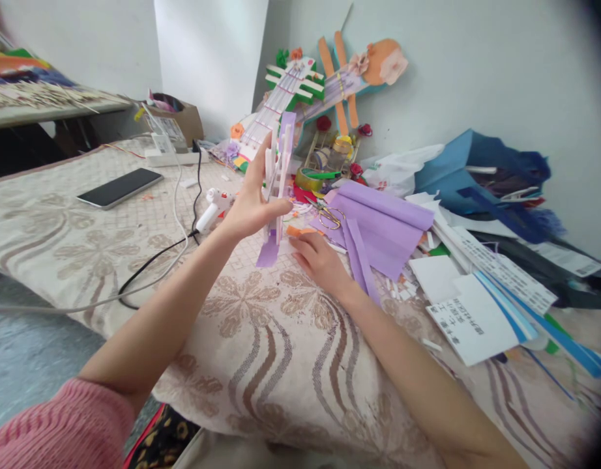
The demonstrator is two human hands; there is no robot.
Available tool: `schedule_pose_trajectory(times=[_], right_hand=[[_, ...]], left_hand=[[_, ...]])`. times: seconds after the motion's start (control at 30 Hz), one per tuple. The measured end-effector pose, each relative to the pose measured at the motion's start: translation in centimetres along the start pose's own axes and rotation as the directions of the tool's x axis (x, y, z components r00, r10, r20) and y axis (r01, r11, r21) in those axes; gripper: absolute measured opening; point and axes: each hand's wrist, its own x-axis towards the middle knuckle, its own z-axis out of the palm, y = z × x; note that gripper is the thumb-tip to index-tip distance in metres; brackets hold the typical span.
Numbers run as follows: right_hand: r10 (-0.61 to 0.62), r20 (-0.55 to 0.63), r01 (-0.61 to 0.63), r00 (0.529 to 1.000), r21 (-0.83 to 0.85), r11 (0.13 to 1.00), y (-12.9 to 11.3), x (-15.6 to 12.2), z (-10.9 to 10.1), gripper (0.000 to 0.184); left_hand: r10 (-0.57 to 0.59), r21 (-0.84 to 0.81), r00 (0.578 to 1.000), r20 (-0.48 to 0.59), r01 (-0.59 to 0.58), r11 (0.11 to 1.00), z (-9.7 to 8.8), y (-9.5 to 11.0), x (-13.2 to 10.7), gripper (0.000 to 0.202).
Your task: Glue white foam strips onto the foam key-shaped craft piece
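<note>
My left hand (pixel 251 202) pinches a purple-and-white paper craft (pixel 279 176), holding it upright above the patterned tablecloth (pixel 261 365). My right hand (pixel 320 260) lies flat and open beside purple paper sheets (pixel 379 228), gripping nothing.

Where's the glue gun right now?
In the head view, the white glue gun lies on the patterned cloth just left of the raised left hand, right of the phone.
</note>
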Motion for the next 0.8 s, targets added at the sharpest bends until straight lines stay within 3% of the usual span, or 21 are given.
schedule_pose_trajectory(times=[0.17,0.3,0.5,0.8], right_hand=[[0.018,-0.026,-0.018,0.999,0.012,1.000,0.0,0.2,-0.2,0.032],[-0.045,-0.079,0.050,0.996,0.057,0.997,0.4,0.0,-0.6,0.033],[-0.093,0.109,0.090,0.990,0.039,0.995,0.5,-0.8,-0.4,0.026],[0.001,0.108,0.012,0.994,-0.118,0.993,-0.1,-0.7,0.1,0.023]], left_hand=[[0.006,0.016,1.000,0.002,-0.006,1.000,0.0,-0.1,0.1,0.102],[0.014,0.022,1.000,0.016,-0.014,1.000,0.1,0.0,0.1,0.102],[0.012,-0.031,1.000,0.009,-0.012,0.999,0.0,-0.2,0.0,0.098],[0.017,-0.007,1.000,0.015,-0.017,1.000,0.0,0.2,0.0,0.091]])
